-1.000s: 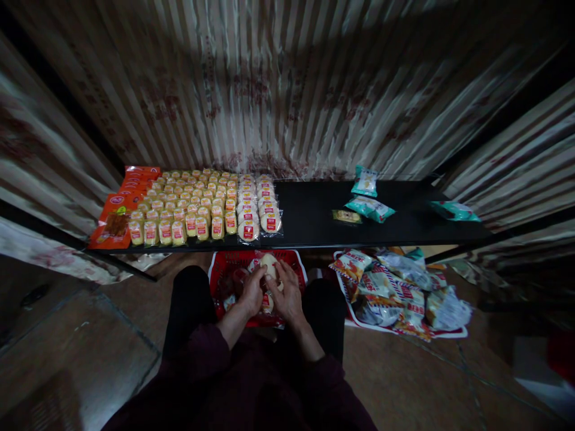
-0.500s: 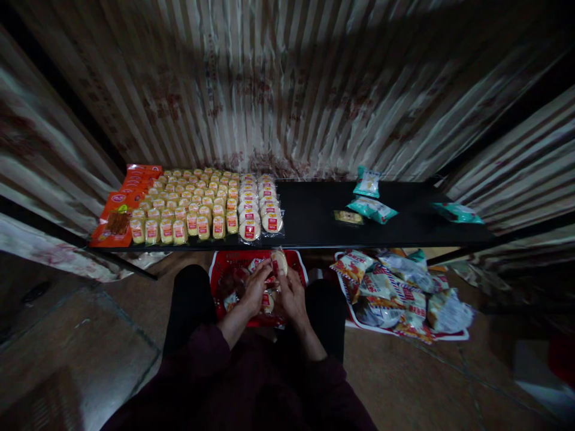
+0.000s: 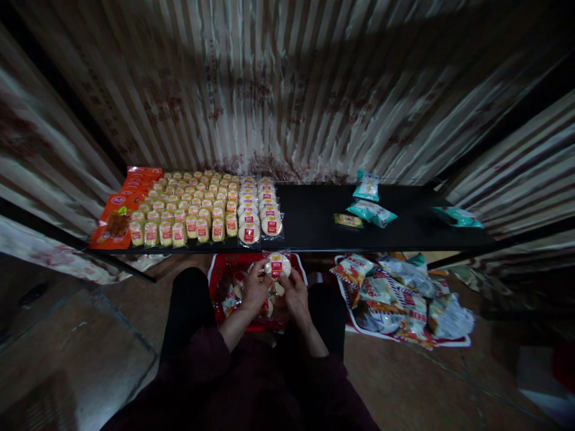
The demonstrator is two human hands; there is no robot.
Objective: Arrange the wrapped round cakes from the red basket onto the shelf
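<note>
Both my hands hold one round wrapped cake [image 3: 277, 264] with a red label, face up, above a red basket [image 3: 220, 267] between my knees. My left hand [image 3: 254, 290] grips the cake's left edge and my right hand [image 3: 297, 293] grips its right edge. More wrapped cakes lie in the basket under my hands. On the black shelf [image 3: 314, 224] ahead, rows of the same round cakes [image 3: 260, 209] stand next to rows of smaller yellow cakes [image 3: 188, 206].
Orange packets [image 3: 121, 209] line the shelf's left end. Teal packets [image 3: 371, 203] and one more teal packet [image 3: 456, 216] lie on its right half. A tray of mixed snack bags [image 3: 399, 293] sits on the floor at my right. A striped curtain hangs behind the shelf.
My hands have lifted the round cake out of the basket and turned it so its red label faces up, closer to the shelf edge.
</note>
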